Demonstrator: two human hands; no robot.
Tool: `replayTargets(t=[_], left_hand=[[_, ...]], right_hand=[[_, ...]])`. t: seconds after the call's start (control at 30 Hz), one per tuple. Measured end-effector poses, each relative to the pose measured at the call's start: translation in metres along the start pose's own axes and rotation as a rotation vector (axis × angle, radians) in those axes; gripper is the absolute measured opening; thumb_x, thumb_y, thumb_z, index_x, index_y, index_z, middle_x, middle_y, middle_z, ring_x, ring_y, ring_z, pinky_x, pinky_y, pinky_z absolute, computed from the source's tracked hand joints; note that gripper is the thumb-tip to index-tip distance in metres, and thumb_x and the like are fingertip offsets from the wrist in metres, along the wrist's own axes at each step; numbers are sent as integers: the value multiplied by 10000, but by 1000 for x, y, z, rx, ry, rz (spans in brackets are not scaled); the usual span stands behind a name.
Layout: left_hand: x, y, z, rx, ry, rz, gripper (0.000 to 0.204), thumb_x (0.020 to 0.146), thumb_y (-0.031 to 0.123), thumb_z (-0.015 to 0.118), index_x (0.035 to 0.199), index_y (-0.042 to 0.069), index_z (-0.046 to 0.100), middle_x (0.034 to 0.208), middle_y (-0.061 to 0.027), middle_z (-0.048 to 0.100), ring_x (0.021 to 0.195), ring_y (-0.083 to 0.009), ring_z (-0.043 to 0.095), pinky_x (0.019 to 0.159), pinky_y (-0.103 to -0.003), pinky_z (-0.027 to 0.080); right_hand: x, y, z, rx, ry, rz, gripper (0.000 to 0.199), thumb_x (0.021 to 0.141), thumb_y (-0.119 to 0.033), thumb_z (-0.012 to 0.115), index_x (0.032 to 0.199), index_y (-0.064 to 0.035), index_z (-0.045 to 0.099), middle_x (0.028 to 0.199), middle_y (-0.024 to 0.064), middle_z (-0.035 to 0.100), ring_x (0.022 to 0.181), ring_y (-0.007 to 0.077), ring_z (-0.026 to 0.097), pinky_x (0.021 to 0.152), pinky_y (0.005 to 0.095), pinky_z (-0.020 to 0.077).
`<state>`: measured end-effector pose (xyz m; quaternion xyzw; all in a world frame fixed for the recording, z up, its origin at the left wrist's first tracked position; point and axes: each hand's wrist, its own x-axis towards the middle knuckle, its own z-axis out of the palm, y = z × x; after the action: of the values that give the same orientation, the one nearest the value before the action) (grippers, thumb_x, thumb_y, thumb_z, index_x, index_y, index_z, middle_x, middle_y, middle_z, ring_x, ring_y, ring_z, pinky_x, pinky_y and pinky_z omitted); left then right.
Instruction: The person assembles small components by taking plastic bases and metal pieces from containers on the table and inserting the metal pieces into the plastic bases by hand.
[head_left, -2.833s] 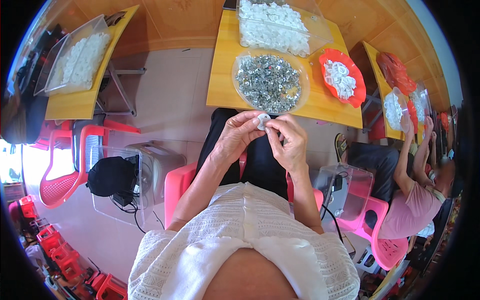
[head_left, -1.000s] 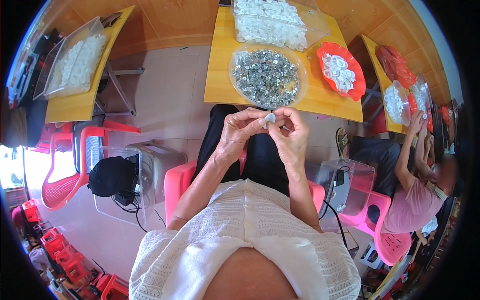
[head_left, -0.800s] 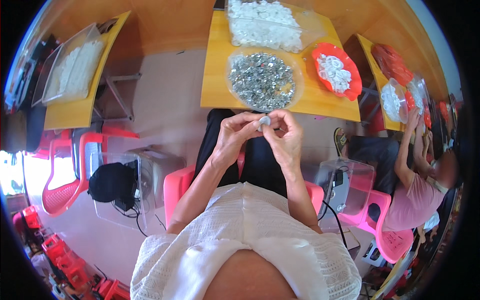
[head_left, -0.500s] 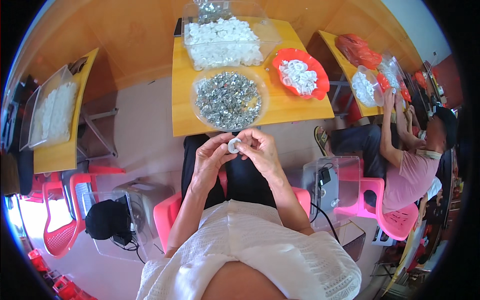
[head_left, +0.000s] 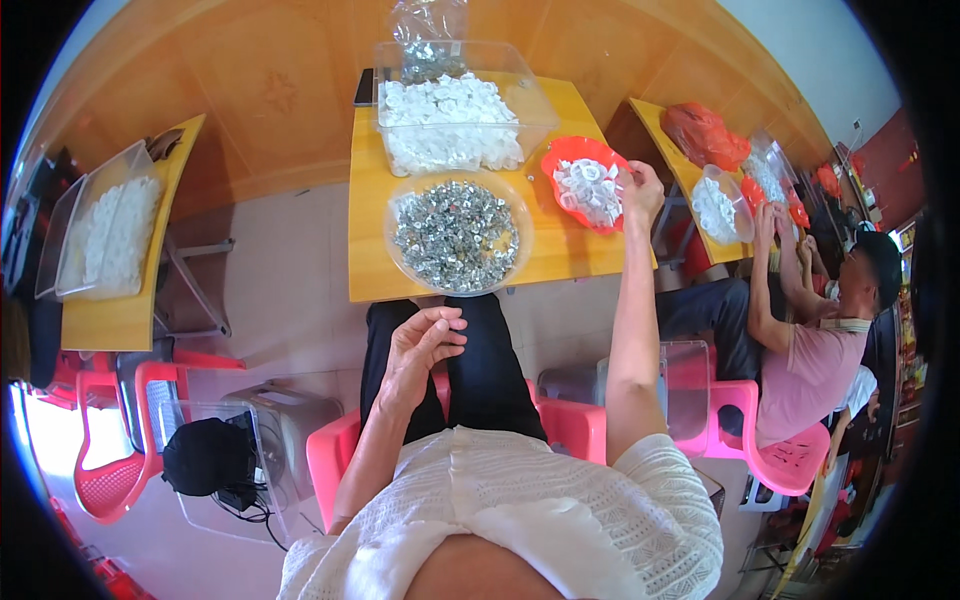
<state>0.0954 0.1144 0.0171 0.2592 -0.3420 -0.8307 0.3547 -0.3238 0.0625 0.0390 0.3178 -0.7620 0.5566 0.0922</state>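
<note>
My left hand is above my lap, its thumb and fingertips pressed together; whatever they pinch, if anything, is too small to make out. My right hand reaches out to the right edge of a red scalloped bowl, fingers closed over its rim beside the pieces; what they grip is hidden. In that bowl lie many small white round plastic pieces. Left of it, near the table's front edge, a round clear tub holds a heap of small shiny metal parts.
A clear bin of white pieces stands at the back of the yellow table, a plastic bag of metal parts behind. To the right, a person in pink sits at another table. Another bin is on the left table.
The white round piece that both hands held together is no longer seen. My right hand has moved forward and right to the red bowl; my left hand stays above the lap, slightly lower in view.
</note>
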Motion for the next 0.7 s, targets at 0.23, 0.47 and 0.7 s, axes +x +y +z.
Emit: replayTargets(t=[0.23, 0.47, 0.7], left_hand=[[-3, 7, -4, 36, 74, 72, 204, 875, 157, 539, 1024, 23, 578, 912, -65, 616, 769, -110, 596, 695, -238, 502], [-27, 106, 55, 525, 509, 869, 171, 825, 54, 515, 981, -10, 544, 938, -92, 553, 766, -160, 577, 670, -272, 507], [-328, 101, -75, 845, 382, 1694, 274, 848, 146, 520, 1079, -1, 513, 1071, -138, 526, 923, -202, 545, 782, -365, 464]], right_hand=[[-132, -72, 0, 338, -147, -49, 102, 770, -55, 603, 849, 9, 614, 723, 25, 590, 636, 102, 545, 555, 248, 449], [-278, -107, -8, 232, -497, -281, 37, 755, -52, 629, 764, -43, 594, 626, 85, 527, 470, 189, 512, 423, 294, 386], [-246, -148, -37, 387, -344, -330, 102, 704, -12, 676, 793, -36, 631, 577, 38, 517, 457, 113, 478, 438, 242, 389]])
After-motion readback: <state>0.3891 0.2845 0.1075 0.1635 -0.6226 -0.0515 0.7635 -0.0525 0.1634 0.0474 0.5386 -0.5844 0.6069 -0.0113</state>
